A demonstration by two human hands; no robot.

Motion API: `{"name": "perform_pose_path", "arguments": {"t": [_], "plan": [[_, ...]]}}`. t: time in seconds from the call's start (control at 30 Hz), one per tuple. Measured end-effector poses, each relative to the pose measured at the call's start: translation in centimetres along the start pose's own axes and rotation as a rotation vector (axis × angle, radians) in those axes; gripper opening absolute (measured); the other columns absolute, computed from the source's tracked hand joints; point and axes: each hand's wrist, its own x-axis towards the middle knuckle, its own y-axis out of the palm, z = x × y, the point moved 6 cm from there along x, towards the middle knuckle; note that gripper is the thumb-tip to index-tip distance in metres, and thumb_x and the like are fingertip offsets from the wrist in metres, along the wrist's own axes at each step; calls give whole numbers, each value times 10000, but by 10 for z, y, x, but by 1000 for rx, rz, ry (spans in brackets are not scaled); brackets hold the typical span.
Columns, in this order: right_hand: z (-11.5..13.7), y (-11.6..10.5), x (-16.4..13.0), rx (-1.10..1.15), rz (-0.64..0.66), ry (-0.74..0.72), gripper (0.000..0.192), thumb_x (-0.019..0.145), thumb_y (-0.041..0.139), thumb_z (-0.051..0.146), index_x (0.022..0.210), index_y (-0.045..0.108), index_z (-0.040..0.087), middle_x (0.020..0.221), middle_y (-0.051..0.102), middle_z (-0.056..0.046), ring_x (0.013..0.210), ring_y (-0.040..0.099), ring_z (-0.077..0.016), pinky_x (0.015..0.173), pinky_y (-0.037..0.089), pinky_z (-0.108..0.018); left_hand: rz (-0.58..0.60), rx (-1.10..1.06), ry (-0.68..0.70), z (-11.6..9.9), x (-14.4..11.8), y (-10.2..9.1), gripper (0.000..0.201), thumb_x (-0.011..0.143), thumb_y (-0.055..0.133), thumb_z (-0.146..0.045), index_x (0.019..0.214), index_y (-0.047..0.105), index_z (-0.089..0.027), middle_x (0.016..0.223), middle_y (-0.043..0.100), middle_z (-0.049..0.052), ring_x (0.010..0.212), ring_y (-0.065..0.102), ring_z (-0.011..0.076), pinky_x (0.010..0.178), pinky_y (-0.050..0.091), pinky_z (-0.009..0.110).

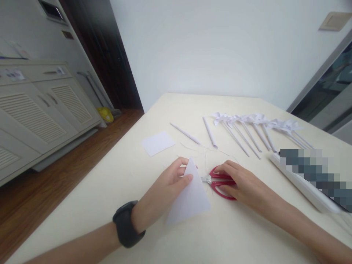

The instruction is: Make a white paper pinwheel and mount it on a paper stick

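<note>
My left hand (172,179) pinches the top corner of a white paper folded into a triangle (189,198), which lies on the cream table (110,198). A black watch (127,224) sits on that wrist. My right hand (242,181) rests on the red handles of a pair of scissors (220,182) lying flat on the table, fingers curled around the loops. The scissor blades point left, under the paper's edge.
A white paper square (158,143) and two rolled paper sticks (184,133) (210,132) lie further back. Several white paper pinwheels (247,126) are lined up at the back right. A long white roll (302,183) lies at the right. Cabinets (35,110) stand left, beyond the table edge.
</note>
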Motion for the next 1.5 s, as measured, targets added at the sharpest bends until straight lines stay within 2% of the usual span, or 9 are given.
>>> {"name": "perform_pose_path", "arguments": {"t": [0.17,0.37,0.5,0.67,0.83,1.0,1.2,1.37,1.5], "plan": [[20,-8,-3,96,9,-37,177,842,444,188,961,570,220,985,545,-53,892,531,-177,791,418,-312,15,-18,57,0,0,1,208,834,451,-167,1027,397,-220,917,569,21,739,552,134,652,420,243],[35,8,-9,494,216,72,170,824,498,306,704,513,187,704,526,9,691,517,-141,624,393,-243,37,22,129,-1,-1,5,331,814,490,-142,1122,391,-212,992,571,58,879,553,164,746,430,284],[24,11,-6,561,117,88,258,804,525,292,603,409,180,647,456,27,611,446,-113,563,340,-227,25,86,153,-1,-3,8,561,745,611,-196,1231,336,-241,1162,499,84,983,521,193,823,425,333],[12,10,-4,564,18,137,365,809,506,386,575,305,191,626,409,32,554,375,-99,506,292,-223,78,251,106,8,-7,14,917,608,730,-196,1337,185,-305,1268,415,86,956,523,223,751,464,354],[13,7,-6,508,-2,119,403,783,540,419,569,284,194,600,380,44,542,341,-96,494,264,-223,112,358,144,4,-7,17,647,726,552,-91,1304,317,-262,1196,502,61,943,526,208,775,449,340],[11,4,-6,589,9,142,420,781,537,427,574,249,201,579,323,56,515,308,-88,463,230,-222,106,310,112,6,-5,13,353,783,453,-87,1107,554,-185,1034,611,45,931,547,222,824,432,353],[13,-1,-4,449,-19,149,258,823,491,367,645,438,188,627,444,36,559,426,-103,490,329,-219,92,13,110,9,0,8,369,774,533,-124,1139,523,-179,1061,617,47,953,566,209,848,440,343],[16,4,-6,541,-17,133,156,816,516,350,901,531,219,817,593,1,700,544,-143,551,418,-226,106,55,56,14,-2,14,319,747,587,-193,1063,574,-150,962,649,73,880,594,230,769,466,352],[17,9,-9,512,-41,164,178,802,530,366,876,552,205,804,615,-16,693,560,-161,540,437,-241,100,120,0,19,-6,15,260,735,596,-204,986,599,-139,891,655,63,832,604,227,752,471,352]]}}
